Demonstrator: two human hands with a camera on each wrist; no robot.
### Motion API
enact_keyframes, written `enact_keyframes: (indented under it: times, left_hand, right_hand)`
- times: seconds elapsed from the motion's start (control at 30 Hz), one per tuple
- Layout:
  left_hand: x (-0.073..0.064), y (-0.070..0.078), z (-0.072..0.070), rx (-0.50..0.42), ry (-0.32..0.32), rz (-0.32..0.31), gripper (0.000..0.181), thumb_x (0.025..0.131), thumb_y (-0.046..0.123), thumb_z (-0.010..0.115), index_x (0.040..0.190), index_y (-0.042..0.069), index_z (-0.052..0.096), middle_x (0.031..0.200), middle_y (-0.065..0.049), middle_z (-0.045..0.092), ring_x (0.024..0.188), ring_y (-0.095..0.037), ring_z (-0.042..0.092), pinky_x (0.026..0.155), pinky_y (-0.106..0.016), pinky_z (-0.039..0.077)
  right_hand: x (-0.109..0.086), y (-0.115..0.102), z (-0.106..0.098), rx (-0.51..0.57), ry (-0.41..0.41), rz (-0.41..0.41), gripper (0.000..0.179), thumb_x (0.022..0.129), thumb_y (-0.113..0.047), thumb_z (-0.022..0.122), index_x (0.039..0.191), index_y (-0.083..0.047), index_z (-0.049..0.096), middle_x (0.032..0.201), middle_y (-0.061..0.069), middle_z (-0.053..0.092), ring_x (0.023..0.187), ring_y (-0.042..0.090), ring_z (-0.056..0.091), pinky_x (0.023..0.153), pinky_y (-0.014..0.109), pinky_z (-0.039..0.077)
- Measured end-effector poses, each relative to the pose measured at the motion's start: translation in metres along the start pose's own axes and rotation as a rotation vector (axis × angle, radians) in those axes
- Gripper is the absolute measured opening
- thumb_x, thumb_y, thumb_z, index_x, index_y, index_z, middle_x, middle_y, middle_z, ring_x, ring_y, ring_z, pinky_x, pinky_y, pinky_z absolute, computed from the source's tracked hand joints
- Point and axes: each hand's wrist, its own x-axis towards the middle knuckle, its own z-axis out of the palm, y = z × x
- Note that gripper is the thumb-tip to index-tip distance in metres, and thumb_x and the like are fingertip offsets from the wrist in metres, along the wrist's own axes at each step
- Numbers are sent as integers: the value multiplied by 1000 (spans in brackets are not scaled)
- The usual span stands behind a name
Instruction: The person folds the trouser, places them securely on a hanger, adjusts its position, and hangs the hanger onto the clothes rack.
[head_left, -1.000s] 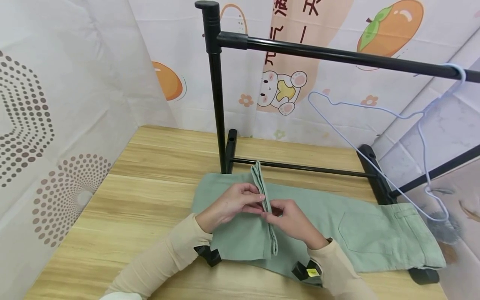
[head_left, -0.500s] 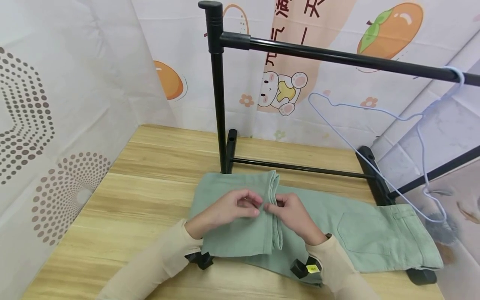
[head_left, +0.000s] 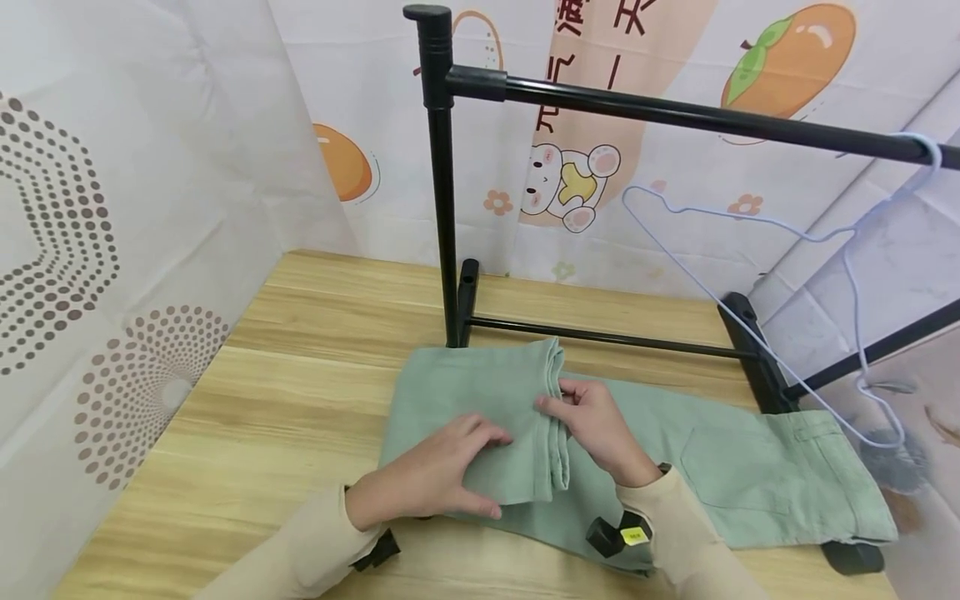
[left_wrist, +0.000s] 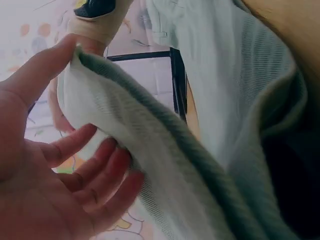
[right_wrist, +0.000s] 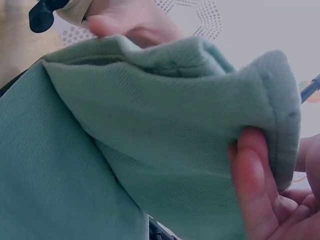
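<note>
Green trousers [head_left: 731, 467] lie lengthwise across the table, waistband at the right, with the legs folded back over themselves at the left. Thumb and fingers of my right hand [head_left: 600, 429] pinch the hem [right_wrist: 280, 120] of the folded-over part, which is lifted a little. My left hand [head_left: 427, 473] reaches over the front of that fold, its fingers loosely bent on top and its thumb stretched along the front edge. In the left wrist view, the thumb meets the cloth's edge [left_wrist: 150, 112] and the fingertips lie against its face.
A black clothes rack [head_left: 442, 208] stands behind the trousers, its foot [head_left: 738, 325] at the right. From its top bar [head_left: 637, 104] hangs a light blue hanger [head_left: 787, 229]. Wooden table surface [head_left: 300, 350] shows at the left. Printed curtains [head_left: 397, 67] close off the back and sides.
My left hand has left the hem and moved left and toward the front edge of the fold, its fingers spreading. The folded hem has tipped down rightward; my right hand stays at it.
</note>
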Motion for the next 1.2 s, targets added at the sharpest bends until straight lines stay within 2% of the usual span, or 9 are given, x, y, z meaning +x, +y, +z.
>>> enact_keyframes:
  times: [0.13,0.27,0.37,0.47,0.63,0.87,1.07,1.2]
  left_hand:
    - [-6,-1,6,167,40,39,85,70,45,85,138,15,44,124,-1,51,115,-16,51,97,-33,49]
    - [-12,-5,13,304,105,60,87,69,41,86,139,12,42,122,-3,51,112,-18,53,95,-34,50]
    - [-15,-9,17,370,172,55,84,66,31,87,135,11,45,117,-4,53,108,-19,54,91,-34,51]
    - [-17,-12,19,414,227,50,82,61,24,88,131,10,48,111,-3,54,103,-18,55,86,-34,51]
    - [-16,-14,20,464,247,40,80,61,21,88,129,9,48,111,-4,55,103,-19,54,82,-35,50]
    - [-20,-22,18,493,262,-55,71,63,15,90,123,7,53,108,-7,57,96,-21,58,80,-34,53]
    - [-27,-27,13,475,253,-185,58,64,-1,84,116,5,58,102,-7,56,87,-19,55,70,-31,52]
    - [-32,-29,10,471,267,-247,48,67,-6,77,111,5,61,98,-6,56,82,-17,52,64,-28,49]
  right_hand:
    - [0,-2,1,43,-3,14,20,91,-8,62,95,12,64,57,-9,62,55,2,58,52,18,45]
    - [0,-3,3,78,1,34,16,91,-7,62,93,9,64,63,-8,67,62,4,64,57,20,51]
    - [2,-4,4,101,21,59,12,90,-6,62,90,6,64,65,-7,68,63,4,65,58,20,52]
    - [2,-7,3,129,38,74,16,90,-5,61,97,9,63,69,-6,69,67,4,67,61,22,54]
    - [2,-9,0,167,54,68,30,91,-5,59,113,15,61,74,-6,71,72,4,68,65,23,57]
    - [2,-8,-10,191,60,45,25,92,-6,60,108,13,62,73,-9,70,70,3,67,65,22,56]
    - [2,-6,-19,203,87,31,25,92,-6,60,109,12,63,75,-7,70,71,6,68,66,23,57]
    - [2,-6,-26,215,113,39,18,91,-6,61,105,5,67,78,-7,71,72,8,69,67,25,58]
